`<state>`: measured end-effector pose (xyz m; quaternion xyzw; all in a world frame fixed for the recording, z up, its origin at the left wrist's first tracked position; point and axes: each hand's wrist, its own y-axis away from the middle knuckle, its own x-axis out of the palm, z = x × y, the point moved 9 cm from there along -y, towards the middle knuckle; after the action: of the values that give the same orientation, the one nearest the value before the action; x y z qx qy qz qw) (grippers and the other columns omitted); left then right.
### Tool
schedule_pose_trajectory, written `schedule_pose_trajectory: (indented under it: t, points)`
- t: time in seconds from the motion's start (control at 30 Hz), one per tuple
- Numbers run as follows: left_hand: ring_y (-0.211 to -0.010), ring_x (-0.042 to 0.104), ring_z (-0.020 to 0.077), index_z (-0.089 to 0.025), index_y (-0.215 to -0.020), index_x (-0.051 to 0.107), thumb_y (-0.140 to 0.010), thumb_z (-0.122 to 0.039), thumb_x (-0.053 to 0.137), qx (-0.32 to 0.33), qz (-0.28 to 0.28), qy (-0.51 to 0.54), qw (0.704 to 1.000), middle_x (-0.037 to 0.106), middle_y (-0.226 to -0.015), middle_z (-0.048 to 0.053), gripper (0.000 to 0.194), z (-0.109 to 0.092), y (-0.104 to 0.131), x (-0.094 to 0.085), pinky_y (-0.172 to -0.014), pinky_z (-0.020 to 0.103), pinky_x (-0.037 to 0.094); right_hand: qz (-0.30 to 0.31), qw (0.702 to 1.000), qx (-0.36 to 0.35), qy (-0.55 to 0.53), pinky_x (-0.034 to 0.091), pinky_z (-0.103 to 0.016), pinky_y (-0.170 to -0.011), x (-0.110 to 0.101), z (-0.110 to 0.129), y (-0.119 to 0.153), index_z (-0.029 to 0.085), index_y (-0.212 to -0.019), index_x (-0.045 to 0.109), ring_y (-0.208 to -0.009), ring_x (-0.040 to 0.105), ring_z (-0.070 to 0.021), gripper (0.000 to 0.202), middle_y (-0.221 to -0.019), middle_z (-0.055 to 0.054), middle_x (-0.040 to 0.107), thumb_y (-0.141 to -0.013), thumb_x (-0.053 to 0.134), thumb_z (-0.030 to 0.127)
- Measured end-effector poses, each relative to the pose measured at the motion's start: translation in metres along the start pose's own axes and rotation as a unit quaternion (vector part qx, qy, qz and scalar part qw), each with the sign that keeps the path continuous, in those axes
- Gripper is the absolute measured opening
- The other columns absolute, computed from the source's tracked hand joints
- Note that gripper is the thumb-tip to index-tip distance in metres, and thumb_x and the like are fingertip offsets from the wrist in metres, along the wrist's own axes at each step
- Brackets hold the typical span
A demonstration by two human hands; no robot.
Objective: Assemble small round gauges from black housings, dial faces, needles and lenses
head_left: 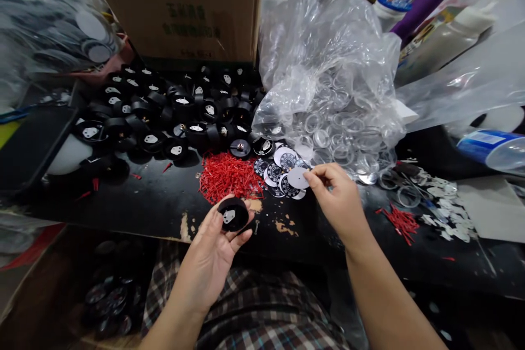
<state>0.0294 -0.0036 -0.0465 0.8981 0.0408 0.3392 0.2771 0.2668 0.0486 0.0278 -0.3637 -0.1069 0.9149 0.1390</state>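
Note:
My left hand (217, 246) is closed around a round black gauge housing (240, 217), whose open side faces up and shows a small pale metal plate inside. In my right hand (336, 197), thumb and fingers pinch the edge of a thin round dial disc (297, 178), its plain white side toward me. Under and beside that disc lies a loose pile of printed black-and-white dials (274, 172). A heap of small red pointers (225, 175) sits just beyond my left hand.
Many black housings (180, 101) crowd the back left. A plastic bag (328, 44) spills clear round covers (340, 134) behind my right hand. More red pointers (402, 222) and flat metal pieces (447, 202) lie at right. A cardboard box (184, 11) stands behind.

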Motion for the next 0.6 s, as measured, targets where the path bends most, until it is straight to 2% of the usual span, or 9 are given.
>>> schedule_pose_trajectory:
  t: [0.07, 0.1, 0.2, 0.3, 0.37, 0.47, 0.53, 0.6]
  points:
    - [-0.097, 0.069, 0.0192, -0.023, -0.115, 0.064, -0.086, -0.04, 0.059, -0.01, -0.002, 0.024, 1.0, 0.07, -0.116, 0.009, 0.033, 0.004, -0.001, 0.007, -0.076, 0.026, 0.056, -0.007, 0.999, -0.046, 0.024, 0.044, -0.034, -0.073, 0.002, 0.022, 0.005, 0.02, -0.077, 0.063, -0.081, 0.056, -0.0195, 0.018, -0.085, -0.005, 0.061, -0.088, 0.058, 0.034]
    - [-0.099, 0.068, 0.0196, -0.023, -0.117, 0.062, -0.088, -0.041, 0.057, -0.008, -0.001, 0.037, 0.999, 0.07, -0.116, 0.01, 0.035, 0.005, -0.002, 0.011, -0.079, 0.028, 0.056, 0.015, 0.998, -0.055, 0.025, 0.044, -0.035, -0.075, 0.01, 0.032, 0.009, 0.021, -0.078, 0.063, -0.082, 0.057, -0.0199, 0.016, -0.084, -0.005, 0.062, -0.088, 0.057, 0.032]
    - [-0.108, 0.065, 0.0202, -0.025, -0.12, 0.061, -0.09, -0.04, 0.054, 0.018, 0.002, 0.073, 0.997, 0.07, -0.115, 0.007, 0.034, 0.004, -0.005, 0.021, -0.09, 0.032, 0.053, 0.146, 0.988, -0.03, -0.051, 0.046, -0.033, -0.074, 0.045, 0.057, 0.023, 0.022, -0.089, 0.065, -0.077, 0.06, -0.0182, 0.011, -0.082, -0.002, 0.067, -0.089, 0.057, 0.029]
    - [-0.105, 0.066, 0.018, -0.027, -0.12, 0.06, -0.091, -0.039, 0.053, 0.023, 0.0, 0.085, 0.996, 0.07, -0.116, 0.004, 0.032, 0.004, -0.006, 0.023, -0.09, 0.03, 0.053, 0.228, 0.959, 0.013, -0.166, 0.049, -0.031, -0.077, 0.069, 0.071, 0.036, 0.023, -0.113, 0.062, -0.085, 0.064, -0.0175, 0.029, -0.1, -0.003, 0.069, -0.084, 0.064, 0.028]
    - [-0.102, 0.067, 0.0174, -0.026, -0.121, 0.06, -0.092, -0.038, 0.053, 0.019, -0.003, 0.087, 0.996, 0.07, -0.116, 0.005, 0.033, 0.004, -0.005, 0.021, -0.089, 0.03, 0.053, 0.24, 0.95, 0.031, -0.195, 0.049, -0.03, -0.077, 0.073, 0.071, 0.038, 0.024, -0.113, 0.061, -0.086, 0.064, -0.0167, 0.03, -0.1, -0.002, 0.069, -0.083, 0.064, 0.026]
    - [-0.099, 0.067, 0.0157, -0.025, -0.12, 0.061, -0.091, -0.033, 0.055, 0.027, -0.021, 0.081, 0.996, 0.071, -0.112, 0.004, 0.031, 0.001, -0.003, 0.013, -0.091, 0.03, 0.052, 0.209, 0.959, 0.043, -0.186, 0.047, -0.027, -0.064, 0.067, 0.066, 0.034, 0.022, -0.089, 0.066, -0.069, 0.058, -0.0136, 0.008, -0.077, 0.001, 0.064, -0.086, 0.061, 0.027]
    - [-0.096, 0.068, 0.0145, -0.026, -0.118, 0.063, -0.089, -0.03, 0.058, 0.02, -0.025, 0.072, 0.997, 0.072, -0.109, 0.003, 0.029, 0.003, -0.001, 0.012, -0.092, 0.03, 0.052, 0.179, 0.967, 0.033, -0.176, 0.044, -0.026, -0.06, 0.061, 0.069, 0.03, 0.022, -0.079, 0.066, -0.065, 0.054, -0.0128, 0.011, -0.072, 0.001, 0.058, -0.086, 0.062, 0.03]
    - [-0.097, 0.067, 0.0147, -0.027, -0.115, 0.065, -0.088, -0.03, 0.06, 0.012, -0.011, 0.06, 0.998, 0.072, -0.111, 0.003, 0.028, 0.007, 0.001, 0.015, -0.092, 0.03, 0.052, 0.163, 0.973, 0.018, -0.165, 0.045, -0.026, -0.063, 0.059, 0.075, 0.029, 0.021, -0.078, 0.065, -0.068, 0.055, -0.013, 0.011, -0.074, 0.001, 0.058, -0.086, 0.062, 0.028]
